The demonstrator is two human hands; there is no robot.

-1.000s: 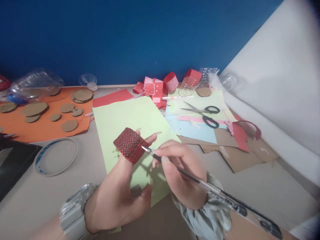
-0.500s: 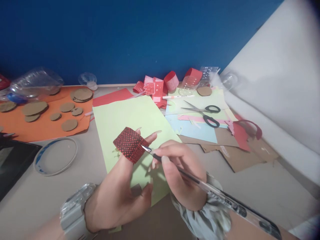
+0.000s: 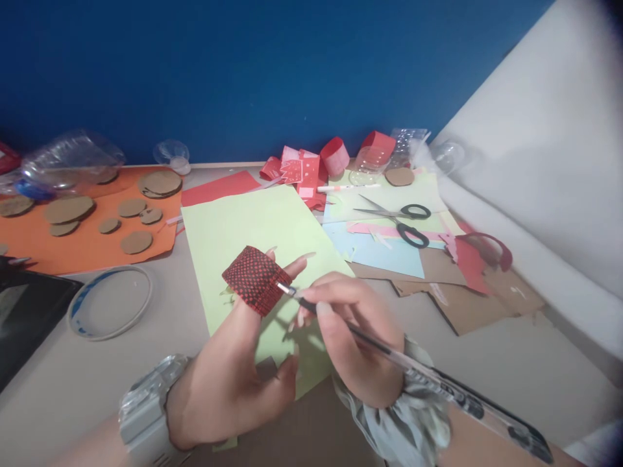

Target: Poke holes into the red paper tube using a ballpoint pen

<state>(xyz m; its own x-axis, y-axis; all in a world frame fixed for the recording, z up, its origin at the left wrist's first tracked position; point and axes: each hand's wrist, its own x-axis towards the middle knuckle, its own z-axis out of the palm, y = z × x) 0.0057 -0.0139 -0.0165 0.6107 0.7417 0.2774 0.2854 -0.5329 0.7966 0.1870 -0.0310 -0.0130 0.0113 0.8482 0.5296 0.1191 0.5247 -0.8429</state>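
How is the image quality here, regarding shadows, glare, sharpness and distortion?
Head view: soft shadows fall on the green paper; the clear plastic bottle catches pale glints; fine detail looks slightly soft; the pen seems stretched toward the lower right, probably by a wide lens; the top right corner darkens.

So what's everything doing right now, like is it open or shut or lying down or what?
Left hand: open, fingers spread
Checkered band: wrapped around left fingers
Right hand: closed around pen
Pen: held slanting, tip at the band
Scissors: lying down, blades open
Green paper: flat, partly covered
Watch: worn on left wrist
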